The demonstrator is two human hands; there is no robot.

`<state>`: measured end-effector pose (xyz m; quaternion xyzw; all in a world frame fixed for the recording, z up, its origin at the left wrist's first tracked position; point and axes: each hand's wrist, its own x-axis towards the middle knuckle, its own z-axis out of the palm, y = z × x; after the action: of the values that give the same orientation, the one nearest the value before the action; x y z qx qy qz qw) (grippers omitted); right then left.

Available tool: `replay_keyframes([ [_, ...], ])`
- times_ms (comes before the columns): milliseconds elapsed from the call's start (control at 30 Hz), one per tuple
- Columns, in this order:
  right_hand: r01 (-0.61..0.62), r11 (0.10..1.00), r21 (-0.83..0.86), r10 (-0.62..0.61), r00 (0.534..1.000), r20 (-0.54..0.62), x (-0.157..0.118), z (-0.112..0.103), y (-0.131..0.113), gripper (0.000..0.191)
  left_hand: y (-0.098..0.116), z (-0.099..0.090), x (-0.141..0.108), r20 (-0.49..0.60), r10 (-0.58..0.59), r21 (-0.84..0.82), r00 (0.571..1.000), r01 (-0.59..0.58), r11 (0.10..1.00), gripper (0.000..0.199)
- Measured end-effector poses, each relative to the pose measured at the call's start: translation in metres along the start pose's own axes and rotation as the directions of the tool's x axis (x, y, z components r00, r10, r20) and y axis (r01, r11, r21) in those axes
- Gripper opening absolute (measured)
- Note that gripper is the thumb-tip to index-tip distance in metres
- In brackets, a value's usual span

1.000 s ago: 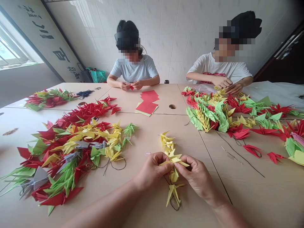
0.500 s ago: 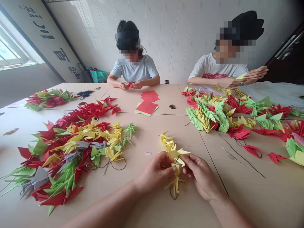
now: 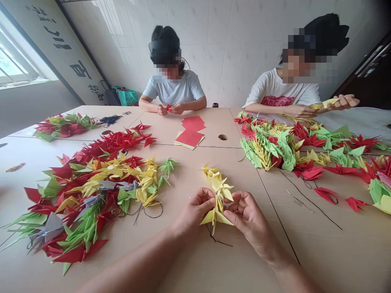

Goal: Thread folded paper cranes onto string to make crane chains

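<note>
1. While the left hand [image 3: 194,215] pinches a yellow folded-paper garland [image 3: 217,185], the right hand [image 3: 250,221], loosely open, touches its right side.
2. It points toward the far edge of the pale wooden counter [image 3: 180,268].

"Where does the head camera look from?"
"Above and behind the hands [image 3: 195,211], facing forward and down over the surface [image 3: 171,268]."
"How near?"
"Close: the forearms [image 3: 146,252] enter at the bottom edge, and the yellow strand [image 3: 220,187] sits just right of centre."
"And how wide?"
"Wide enough for two people [image 3: 172,89] across the surface, the wall [image 3: 210,53] behind, and a window [image 3: 14,61] at the left edge."
"One view?"
"Yes, a single one."
</note>
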<state>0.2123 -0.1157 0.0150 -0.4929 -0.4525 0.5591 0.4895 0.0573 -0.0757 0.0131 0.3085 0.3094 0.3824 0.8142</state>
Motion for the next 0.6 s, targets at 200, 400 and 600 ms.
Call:
replay_keyframes([
  [200,0.007,0.994,-0.105,-0.008,1.000,-0.014,0.0011,0.0011,0.0048,0.029,0.0021,-0.0054,-0.0012,-0.009,-0.041,-0.034,0.999,0.040,0.999,0.023],
  [400,-0.005,0.987,-0.163,0.015,0.998,0.062,0.0021,0.0004,-0.0010,0.022,0.0011,-0.0035,0.0000,-0.010,-0.046,-0.043,0.999,0.046,0.998,0.029],
  [600,0.026,0.946,-0.324,-0.039,0.999,-0.034,0.0028,-0.0008,-0.0033,0.025,-0.0029,0.0001,-0.0008,-0.038,0.000,0.238,0.999,0.009,0.971,0.033],
])
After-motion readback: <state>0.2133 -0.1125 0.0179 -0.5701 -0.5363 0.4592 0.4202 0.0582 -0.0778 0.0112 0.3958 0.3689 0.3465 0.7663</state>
